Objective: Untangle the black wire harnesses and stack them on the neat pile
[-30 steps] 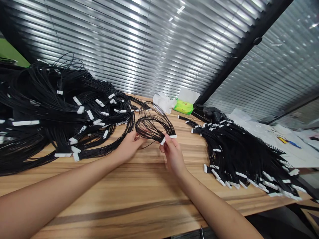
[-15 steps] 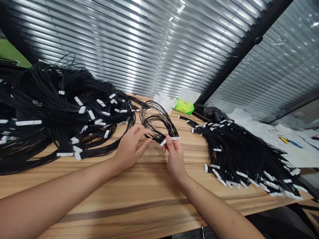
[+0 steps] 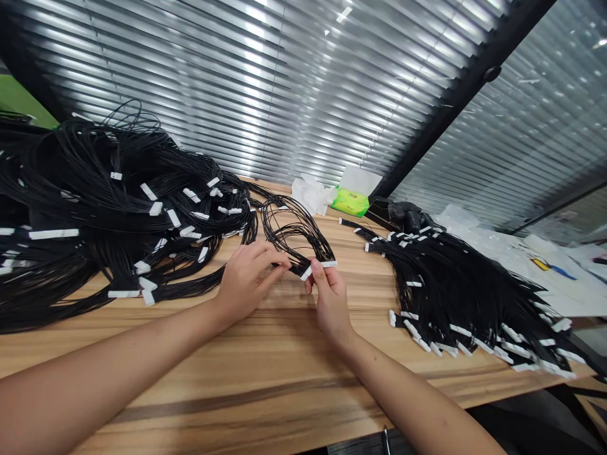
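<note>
A looped black wire harness with white connectors at its ends lies in front of me on the wooden table. My right hand pinches it by two white connectors, thumb on top. At the left edge of the same wires, my left hand has thumb and forefinger drawn together on the strands beside the connectors. Exactly which strands it grips is hidden by the fingers.
A large heap of black harnesses covers the left side. Another pile lies on the right. At the back stand a green tissue pack and crumpled white tissue. Yellow-and-blue cutters lie far right, near metal blinds.
My left thumb and forefinger have come together on the wires. The connectors and my right hand have shifted slightly left.
</note>
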Available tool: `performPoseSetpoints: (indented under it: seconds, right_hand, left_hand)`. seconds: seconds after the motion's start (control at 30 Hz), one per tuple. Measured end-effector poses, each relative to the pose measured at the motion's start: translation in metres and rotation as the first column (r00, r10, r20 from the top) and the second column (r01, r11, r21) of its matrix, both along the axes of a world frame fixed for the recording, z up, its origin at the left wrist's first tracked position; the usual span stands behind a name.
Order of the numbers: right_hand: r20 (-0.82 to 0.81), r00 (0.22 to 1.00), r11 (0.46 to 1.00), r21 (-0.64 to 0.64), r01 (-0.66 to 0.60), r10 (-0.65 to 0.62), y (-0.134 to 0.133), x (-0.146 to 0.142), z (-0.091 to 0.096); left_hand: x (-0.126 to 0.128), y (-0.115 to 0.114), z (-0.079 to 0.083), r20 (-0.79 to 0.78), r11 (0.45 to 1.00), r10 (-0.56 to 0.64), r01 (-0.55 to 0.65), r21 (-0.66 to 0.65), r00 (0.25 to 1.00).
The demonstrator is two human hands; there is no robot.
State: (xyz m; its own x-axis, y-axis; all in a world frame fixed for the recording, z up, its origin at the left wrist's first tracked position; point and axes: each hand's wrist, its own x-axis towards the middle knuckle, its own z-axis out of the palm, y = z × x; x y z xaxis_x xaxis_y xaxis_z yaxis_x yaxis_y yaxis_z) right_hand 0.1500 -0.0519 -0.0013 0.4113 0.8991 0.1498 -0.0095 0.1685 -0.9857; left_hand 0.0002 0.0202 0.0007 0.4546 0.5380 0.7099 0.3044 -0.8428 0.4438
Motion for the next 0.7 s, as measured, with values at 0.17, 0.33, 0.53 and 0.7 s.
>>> performPoseSetpoints:
  seconds: [0.17,0.33,0.53,0.7]
  right_hand:
    - [0.013,1.0,1.0,-0.004,-0.017,0.017,0.0004,-0.0005,-0.0005]
    - [0.019,1.0,1.0,-0.024,-0.019,0.02,0.0017,-0.0003,-0.0005]
    - [0.04,0.999,0.998,-0.057,-0.002,0.005,0.0034,0.0005,-0.0016]
    - [0.082,0.996,0.998,-0.056,-0.019,0.023,0.0041,0.0009,-0.0056]
  left_hand:
    - [-0.0008,0.0009,0.0018,0.029,0.994,-0.005,0.002,0.109,1.0]
    - [0.0005,0.0035,0.0011,-0.02,0.988,0.026,-0.023,0.15,0.999]
    - [0.002,0.0029,0.0013,-0.123,0.997,0.05,-0.042,0.067,0.991]
    - [0.003,0.0,0.0038,-0.198,1.0,0.0,-0.004,-0.019,0.98]
